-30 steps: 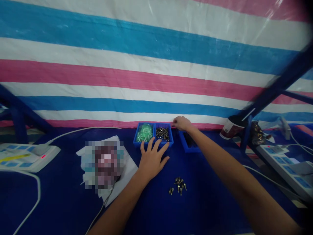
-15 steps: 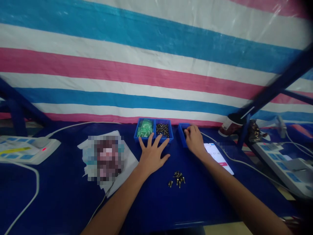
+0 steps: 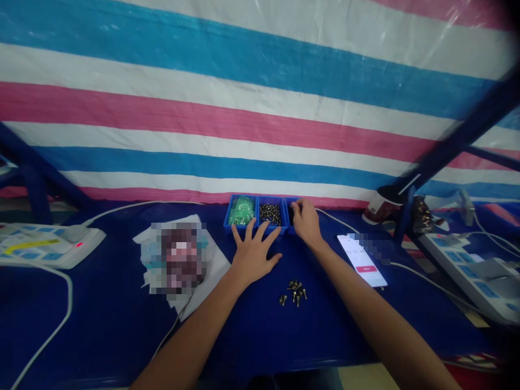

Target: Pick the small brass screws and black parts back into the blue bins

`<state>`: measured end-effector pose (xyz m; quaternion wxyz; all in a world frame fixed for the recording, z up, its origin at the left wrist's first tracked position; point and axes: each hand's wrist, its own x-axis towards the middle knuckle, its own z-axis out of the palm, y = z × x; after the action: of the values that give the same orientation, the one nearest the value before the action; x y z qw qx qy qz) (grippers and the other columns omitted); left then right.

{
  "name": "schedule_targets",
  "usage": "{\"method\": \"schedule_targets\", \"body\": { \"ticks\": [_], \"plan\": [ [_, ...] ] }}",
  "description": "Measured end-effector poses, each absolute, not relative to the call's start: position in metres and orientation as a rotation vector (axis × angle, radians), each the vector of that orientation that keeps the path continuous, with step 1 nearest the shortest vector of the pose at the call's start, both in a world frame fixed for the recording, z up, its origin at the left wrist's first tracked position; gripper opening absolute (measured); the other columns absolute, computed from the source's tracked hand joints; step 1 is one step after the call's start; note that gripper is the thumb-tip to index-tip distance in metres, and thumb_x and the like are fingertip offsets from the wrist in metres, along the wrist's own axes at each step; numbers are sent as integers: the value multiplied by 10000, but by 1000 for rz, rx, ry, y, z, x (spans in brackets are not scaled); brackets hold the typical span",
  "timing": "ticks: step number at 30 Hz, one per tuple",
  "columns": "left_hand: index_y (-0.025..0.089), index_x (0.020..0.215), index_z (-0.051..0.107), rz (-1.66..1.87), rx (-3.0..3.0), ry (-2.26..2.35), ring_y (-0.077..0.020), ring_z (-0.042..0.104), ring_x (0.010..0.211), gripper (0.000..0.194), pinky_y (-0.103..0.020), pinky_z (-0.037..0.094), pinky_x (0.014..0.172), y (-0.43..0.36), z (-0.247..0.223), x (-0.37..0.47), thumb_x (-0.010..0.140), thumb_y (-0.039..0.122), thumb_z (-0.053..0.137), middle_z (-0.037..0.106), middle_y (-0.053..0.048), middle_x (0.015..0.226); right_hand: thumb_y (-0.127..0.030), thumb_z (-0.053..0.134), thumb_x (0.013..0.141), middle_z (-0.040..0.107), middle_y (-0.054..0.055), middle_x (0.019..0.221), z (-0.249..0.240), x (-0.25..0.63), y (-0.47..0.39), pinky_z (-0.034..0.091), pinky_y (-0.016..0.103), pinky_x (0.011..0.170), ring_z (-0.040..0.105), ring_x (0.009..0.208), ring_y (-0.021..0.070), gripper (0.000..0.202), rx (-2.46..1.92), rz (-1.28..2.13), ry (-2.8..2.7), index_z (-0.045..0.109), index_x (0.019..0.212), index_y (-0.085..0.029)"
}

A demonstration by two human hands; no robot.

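My left hand (image 3: 254, 252) has its fingers spread, with the tips at the front walls of two blue bins. The left bin (image 3: 228, 218) holds green plastic bags of small parts, and the middle bin (image 3: 285, 216) is full of small dark and brass-coloured metal parts. My right hand (image 3: 306, 222) is closed on the right side of a third blue bin (image 3: 291, 229), which stands against the middle one; its contents are mostly hidden. A small pile of brass-and-black metal pieces (image 3: 298, 290) lies on the blue table in front of the bins.
A lit phone (image 3: 361, 260) lies right of my right forearm. Papers (image 3: 211, 265) with a blurred-out item lie on the left. Power strips (image 3: 87, 244) with cables sit at both sides. A dark paper cup (image 3: 382, 207) stands at the back right, before the striped sheet (image 3: 244, 130).
My right hand has slid the third blue bin to the left, closing the gap to the middle bin. My left hand stays spread in front of the other bins.
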<state>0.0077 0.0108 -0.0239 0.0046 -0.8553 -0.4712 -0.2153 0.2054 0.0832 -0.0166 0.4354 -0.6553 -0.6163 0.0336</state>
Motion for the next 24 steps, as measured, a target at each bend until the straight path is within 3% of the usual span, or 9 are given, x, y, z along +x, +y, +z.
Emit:
{"method": "schedule_targets", "body": {
  "ticks": [5, 8, 10, 12, 14, 24],
  "plan": [
    [369, 1391, 460, -783, -2638, -1462, -446, 226, 1392, 603, -803, -16, 1018, 9, -19, 11, 828, 452, 660, 404, -81, 1492, -412, 501, 908, 670, 73, 870, 0, 203, 63, 435, 352, 799, 588, 829, 225, 266, -1474, 200, -1396, 632, 889, -181],
    [332, 1344, 511, -1001, -2526, -1428, -416, 274, 1382, 512, -752, 17, 1062, 5, -9, 14, 859, 442, 632, 434, -83, 1474, -437, 567, 871, 672, 47, 860, 6, 193, 38, 450, 334, 808, 592, 838, 208, 267, -1263, 480, -1257, 653, 854, -184],
    [289, 1295, 548, -1187, -2508, -1377, -336, 421, 1300, 415, -640, 172, 1101, 1, -3, 16, 900, 406, 593, 562, -78, 1346, -451, 597, 861, 658, 26, 842, 8, 184, 22, 462, 317, 774, 589, 795, 187, 267, -1179, 708, -1168, 657, 874, -191],
    [256, 1227, 586, -1349, -2530, -1360, -258, 552, 1151, 313, -506, 333, 1041, -2, 1, 17, 932, 356, 561, 648, -64, 1200, -448, 634, 845, 641, 9, 828, 8, 175, 8, 462, 305, 760, 578, 766, 168, 255, -1136, 821, -1090, 660, 863, -195],
    [241, 1146, 621, -1475, -2538, -1382, -215, 607, 1033, 224, -429, 401, 951, -5, 1, 18, 948, 313, 544, 686, -46, 1100, -435, 666, 829, 643, 6, 839, 8, 168, -2, 459, 300, 775, 576, 780, 162, 242, -1122, 885, -1062, 671, 867, -196],
    [218, 983, 650, -1692, -2550, -1394, -180, 631, 914, 116, -367, 454, 859, -4, -2, 18, 944, 258, 549, 709, -20, 950, -411, 612, 858, 653, 17, 834, 9, 156, -20, 467, 283, 688, 576, 749, 168, 203, -1203, 839, -1249, 645, 855, -211]
  ]
}}
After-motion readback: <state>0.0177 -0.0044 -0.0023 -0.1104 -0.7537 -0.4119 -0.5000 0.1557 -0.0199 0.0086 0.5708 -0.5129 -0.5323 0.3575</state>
